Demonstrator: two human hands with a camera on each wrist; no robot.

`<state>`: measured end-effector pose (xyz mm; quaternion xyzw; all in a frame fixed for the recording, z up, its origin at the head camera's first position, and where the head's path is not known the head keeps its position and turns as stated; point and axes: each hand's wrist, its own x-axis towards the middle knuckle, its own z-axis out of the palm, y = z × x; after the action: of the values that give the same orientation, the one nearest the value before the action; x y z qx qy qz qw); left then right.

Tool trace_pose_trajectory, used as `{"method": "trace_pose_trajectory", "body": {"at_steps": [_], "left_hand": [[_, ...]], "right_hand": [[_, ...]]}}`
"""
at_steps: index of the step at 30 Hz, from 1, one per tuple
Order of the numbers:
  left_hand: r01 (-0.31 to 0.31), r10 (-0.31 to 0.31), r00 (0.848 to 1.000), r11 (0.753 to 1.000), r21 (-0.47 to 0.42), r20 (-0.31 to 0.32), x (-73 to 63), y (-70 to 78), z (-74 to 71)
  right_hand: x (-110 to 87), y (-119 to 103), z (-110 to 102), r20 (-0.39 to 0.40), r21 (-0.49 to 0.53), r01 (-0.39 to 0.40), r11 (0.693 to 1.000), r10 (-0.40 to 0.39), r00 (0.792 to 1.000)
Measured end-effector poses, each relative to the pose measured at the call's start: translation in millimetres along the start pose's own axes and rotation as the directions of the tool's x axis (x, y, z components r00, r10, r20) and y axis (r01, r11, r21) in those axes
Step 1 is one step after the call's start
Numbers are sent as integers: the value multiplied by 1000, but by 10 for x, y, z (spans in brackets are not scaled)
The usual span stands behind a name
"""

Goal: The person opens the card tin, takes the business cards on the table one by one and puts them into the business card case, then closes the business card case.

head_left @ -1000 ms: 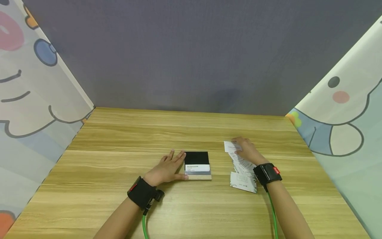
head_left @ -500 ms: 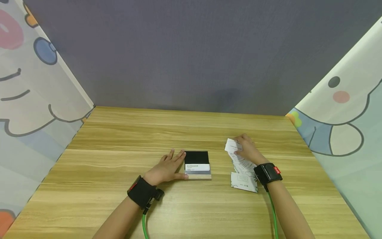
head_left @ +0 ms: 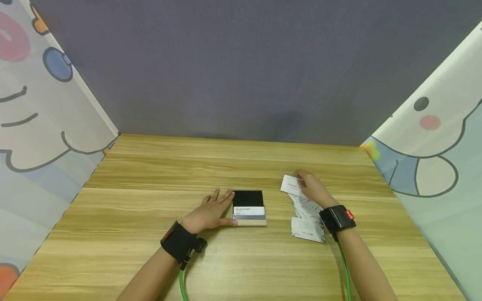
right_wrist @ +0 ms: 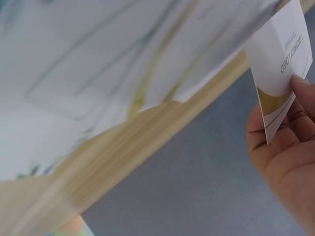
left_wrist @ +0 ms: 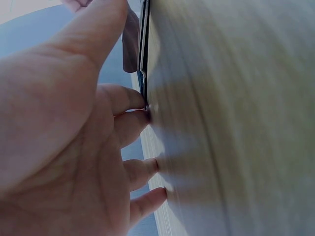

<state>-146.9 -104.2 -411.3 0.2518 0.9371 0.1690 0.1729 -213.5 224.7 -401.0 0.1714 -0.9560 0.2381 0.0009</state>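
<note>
In the head view, my left hand [head_left: 207, 214] lies with spread fingers against the left side of a business card holder [head_left: 247, 198]. The holder has a black back part, and a white card [head_left: 248, 210] sits in its front. In the left wrist view, fingertips [left_wrist: 142, 169] rest on the tabletop beside the holder's thin edge. My right hand [head_left: 315, 190] pinches a white business card [head_left: 290, 185] between thumb and fingers. Gold trim and the words "COMPANY LOGO" show on that business card [right_wrist: 285, 51] in the right wrist view.
Several printed cards [head_left: 306, 207] lie overlapping below my right hand, with a leaf-patterned card [head_left: 307, 229] nearest me. The wooden table [head_left: 188, 167] meets a grey panel [head_left: 241, 71] at the back. Cartoon-printed sheets [head_left: 437, 121] stand on both sides.
The business card in my right hand has tilted and come out further to the left of the fingers. My left hand and the card holder have not moved.
</note>
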Motion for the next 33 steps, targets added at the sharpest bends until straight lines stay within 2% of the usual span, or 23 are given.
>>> {"method": "trace_pose_trajectory", "body": {"at_steps": [11,16,23,33], "left_hand": [[7,-7,1000,1000,-1,8,24,-16,16],[2,-2,1000,1000,-12,0,25,-21,21],[1,-1,1000,1000,-8,-6,23,-22,20],[11,-11,1000,1000,-10,-9,22,-19,21]], "right_hand": [[17,-358,64,-34,-10,120,993,-120,992],[39,-554,134,-12,22,170,985,-169,985],[76,-818,258,-2,43,261,964,-261,965],[99,-990,457,50,100,289,952,-295,954]]}}
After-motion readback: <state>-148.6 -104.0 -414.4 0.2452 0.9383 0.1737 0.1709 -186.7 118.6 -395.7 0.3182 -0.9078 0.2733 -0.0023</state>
